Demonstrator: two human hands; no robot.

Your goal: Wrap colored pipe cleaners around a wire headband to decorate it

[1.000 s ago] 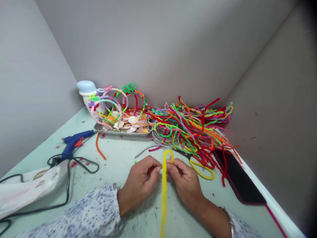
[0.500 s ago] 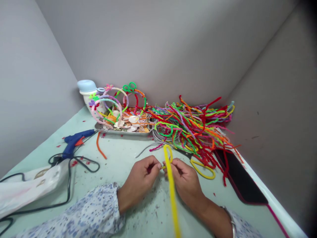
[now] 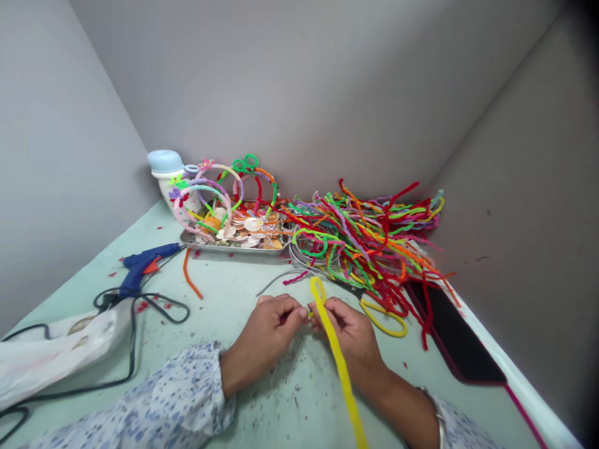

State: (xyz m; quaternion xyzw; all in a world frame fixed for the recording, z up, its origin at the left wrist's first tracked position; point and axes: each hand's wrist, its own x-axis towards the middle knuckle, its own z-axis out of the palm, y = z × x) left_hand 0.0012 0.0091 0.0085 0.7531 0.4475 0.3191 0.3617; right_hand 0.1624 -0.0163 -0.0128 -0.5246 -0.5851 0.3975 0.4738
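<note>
A yellow pipe cleaner (image 3: 342,368) is bent into a loop at its upper end, and its long tail runs down toward the bottom of the view. My left hand (image 3: 271,337) pinches a short yellow end between thumb and forefinger. Close beside it, my right hand (image 3: 349,340) has its fingers closed round the pipe cleaner near the loop; the tail crosses in front of them. The fingertips of both hands nearly meet above the pale green table (image 3: 262,411). Just how the wire is twisted between them is too small to tell.
Behind my hands lies a heap of coloured pipe cleaners (image 3: 360,231), with yellow-handled scissors (image 3: 384,318) at its edge. A metal tray (image 3: 234,248) holds shells and decorated hoops (image 3: 201,199). Left stand a glue gun (image 3: 140,265) with its cord and a white bottle (image 3: 171,181); right, a black pad (image 3: 461,343).
The yellow tail has swung to the right at its lower end, and the loop has dipped slightly. Both hands keep their pinch in nearly the same place.
</note>
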